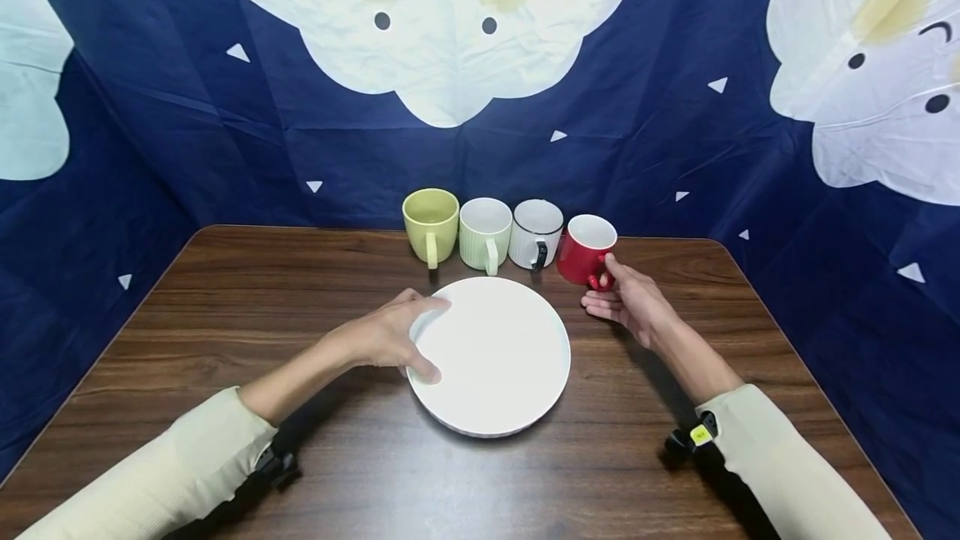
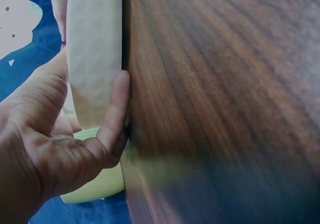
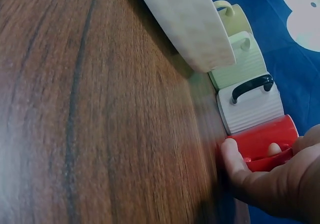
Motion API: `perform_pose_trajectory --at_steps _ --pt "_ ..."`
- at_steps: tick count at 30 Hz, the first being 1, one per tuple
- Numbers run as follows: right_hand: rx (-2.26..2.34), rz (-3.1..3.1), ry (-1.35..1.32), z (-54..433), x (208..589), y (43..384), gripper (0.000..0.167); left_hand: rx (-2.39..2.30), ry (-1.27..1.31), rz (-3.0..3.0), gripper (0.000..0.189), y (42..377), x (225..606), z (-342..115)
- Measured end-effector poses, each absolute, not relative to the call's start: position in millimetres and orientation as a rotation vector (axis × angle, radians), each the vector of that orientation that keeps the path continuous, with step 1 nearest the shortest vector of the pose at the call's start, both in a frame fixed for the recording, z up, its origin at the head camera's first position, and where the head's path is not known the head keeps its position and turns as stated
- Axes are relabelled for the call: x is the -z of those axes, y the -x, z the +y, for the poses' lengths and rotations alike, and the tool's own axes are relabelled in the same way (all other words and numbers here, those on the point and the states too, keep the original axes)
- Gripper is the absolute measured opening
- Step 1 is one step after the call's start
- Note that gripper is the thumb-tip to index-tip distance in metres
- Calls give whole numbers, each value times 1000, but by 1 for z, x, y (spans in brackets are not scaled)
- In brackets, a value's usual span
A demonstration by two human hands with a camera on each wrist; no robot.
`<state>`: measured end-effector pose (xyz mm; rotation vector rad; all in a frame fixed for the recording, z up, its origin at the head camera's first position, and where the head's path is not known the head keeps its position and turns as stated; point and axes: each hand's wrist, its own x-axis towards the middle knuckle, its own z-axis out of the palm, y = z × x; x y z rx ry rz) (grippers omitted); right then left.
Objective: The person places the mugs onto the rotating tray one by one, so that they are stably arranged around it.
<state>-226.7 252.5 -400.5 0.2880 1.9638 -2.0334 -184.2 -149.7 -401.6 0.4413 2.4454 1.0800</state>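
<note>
A large white round dish (image 1: 491,357) with a diamond-patterned side wall (image 2: 97,44) is at the middle of the wooden table. My left hand (image 1: 390,333) grips its left edge, thumb on top and fingers along the side. Behind it, against the cloth, several mugs form a row. At the row's right end is a red mug (image 1: 583,261), white inside, whose handle my right hand (image 1: 636,302) holds between thumb and fingers. Left of it come a white ribbed mug (image 3: 252,106) with a black handle, a pale green ribbed mug (image 1: 480,244) and a yellow-green mug (image 1: 427,232).
A dark blue cloth (image 1: 247,148) with cloud faces hangs behind and beside the table (image 1: 247,315). The mugs stand close to the table's far edge, handles toward me. A narrow gap separates the dish from the row.
</note>
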Motion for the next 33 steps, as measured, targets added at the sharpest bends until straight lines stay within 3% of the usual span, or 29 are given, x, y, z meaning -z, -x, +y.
perform_pose_trajectory --at_steps 33 --pt "2017 2085 -180 277 381 200 44 -1099 -387 2425 118 184 400 -146"
